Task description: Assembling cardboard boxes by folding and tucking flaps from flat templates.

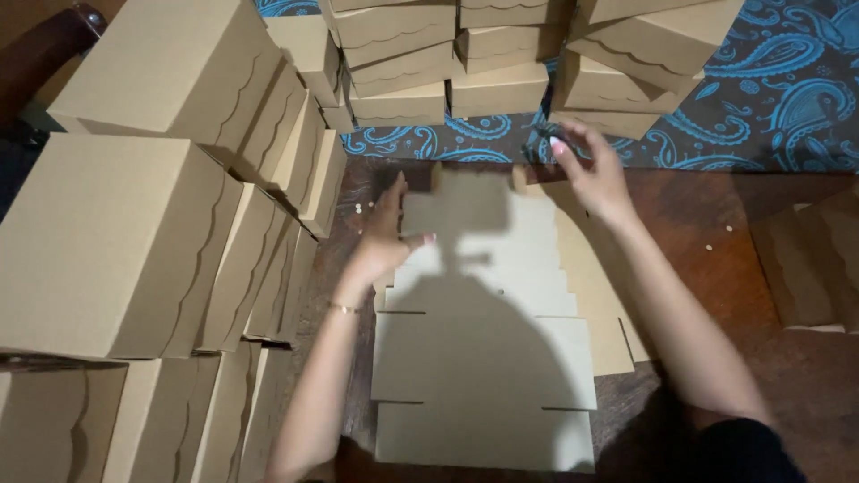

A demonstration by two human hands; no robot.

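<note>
**My hands on a flat cardboard blank, with folded boxes stacked around**

I look down at a dark wooden surface (716,259). A flat, unfolded cardboard blank (488,358) lies on it right in front of me, pale brown, with slits cut into its sides. It rests on top of another flat sheet (599,295), whose edge shows along the right.

My left hand (386,234) is at the blank's far left corner. The fingers are together and pointing up, the thumb stretched sideways onto the card — pressing at the edge rather than clamped around it. A thin bracelet (343,308) sits on that wrist.

My right hand (591,170) is at the blank's far right corner. Its fingers are bent down over the card's edge; I cannot tell whether they pinch a flap or only touch it.

Finished boxes (134,233) with scalloped lid edges are stacked high on my left, close beside the blank. More boxes (501,54) are piled at the far side — standing on a dark cloth (787,98) with a blue paisley pattern. A few flat pieces (810,259) lie at the right edge, well apart from my hands. My shadow falls across the middle of the blank.
</note>
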